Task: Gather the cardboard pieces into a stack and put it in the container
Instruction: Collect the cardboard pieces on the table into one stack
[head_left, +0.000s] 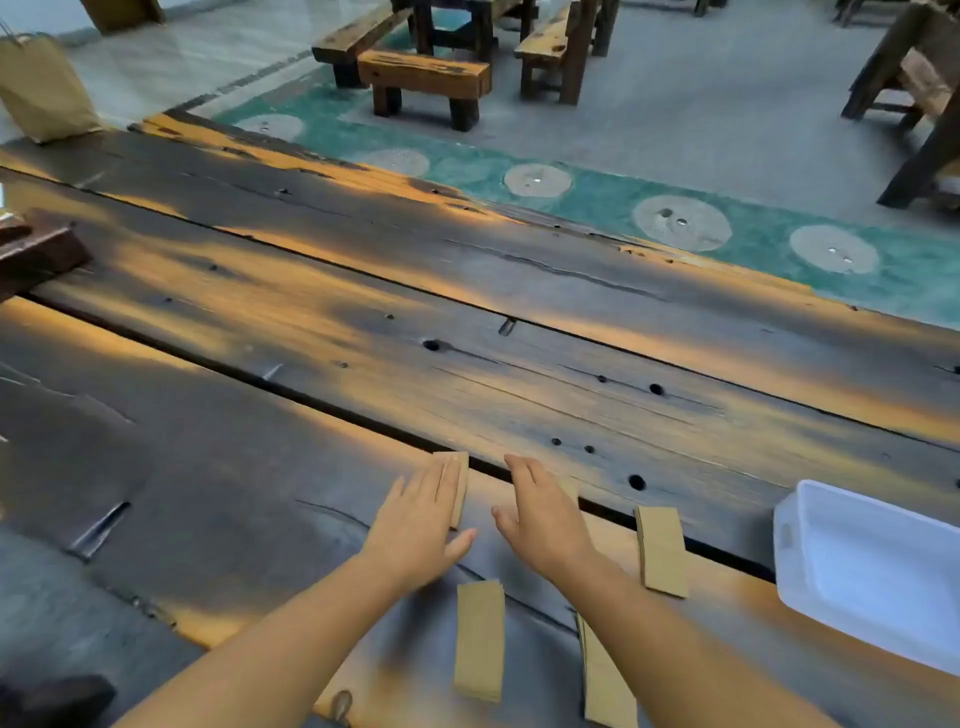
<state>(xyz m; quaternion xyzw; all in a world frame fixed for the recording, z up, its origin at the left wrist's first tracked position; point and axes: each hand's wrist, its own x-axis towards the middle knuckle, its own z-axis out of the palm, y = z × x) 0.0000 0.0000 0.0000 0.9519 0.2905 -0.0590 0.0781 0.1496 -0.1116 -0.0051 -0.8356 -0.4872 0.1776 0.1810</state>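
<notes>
Several tan cardboard strips lie on the dark wooden table. My left hand (423, 525) rests flat with fingers spread on one strip (461, 486) near the plank gap. My right hand (545, 514) hovers flat beside it, fingers apart, with a strip edge (571, 488) barely showing under it. Another strip (661, 551) lies to the right of my right hand. Two more strips (480, 639) (605, 680) lie near my forearms. The white plastic container (795, 561) stands at the right edge, with nothing visible inside it.
The table (363, 322) has wide planks with gaps and holes. A dark wooden block (36, 254) sits at the far left, a brown paper bag (41, 83) at the far left corner. Wooden benches (426, 78) stand on the floor beyond.
</notes>
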